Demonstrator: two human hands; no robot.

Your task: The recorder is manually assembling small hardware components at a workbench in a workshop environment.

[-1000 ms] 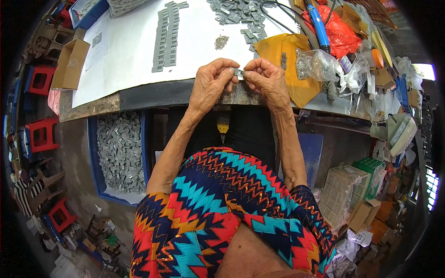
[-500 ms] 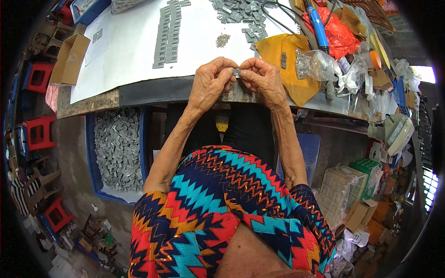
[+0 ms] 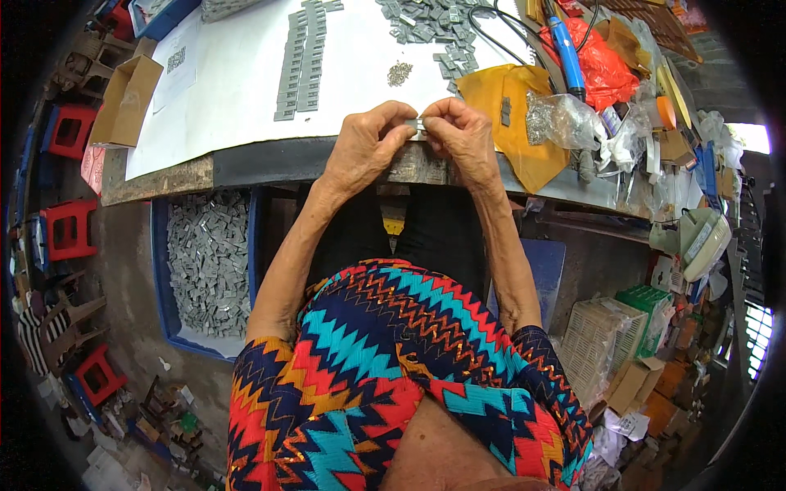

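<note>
Above the table's front edge, my left hand (image 3: 368, 143) and my right hand (image 3: 461, 135) pinch a small grey plastic part (image 3: 418, 128) between thumbs and forefingers. The fingers hide most of that part. Beyond my left hand, grey parts stand side by side in two long rows (image 3: 300, 69) on white paper. A small heap of tiny brass-coloured pieces (image 3: 399, 74) lies past my fingertips. Farther back is a loose pile of grey parts (image 3: 434, 23).
A yellow-brown sheet (image 3: 509, 114) with a dark grey piece on it lies at right, by a blue pen-shaped tool (image 3: 566, 57) with a cable and a red plastic bag (image 3: 602, 69). Below the table's left side stands a blue bin (image 3: 160, 278) of grey parts. A cardboard box (image 3: 127, 102) sits at left.
Both hands stay pinched together at the same spot, with slight finger movement and a small turn of the grey part. The whole view has shifted a little.
</note>
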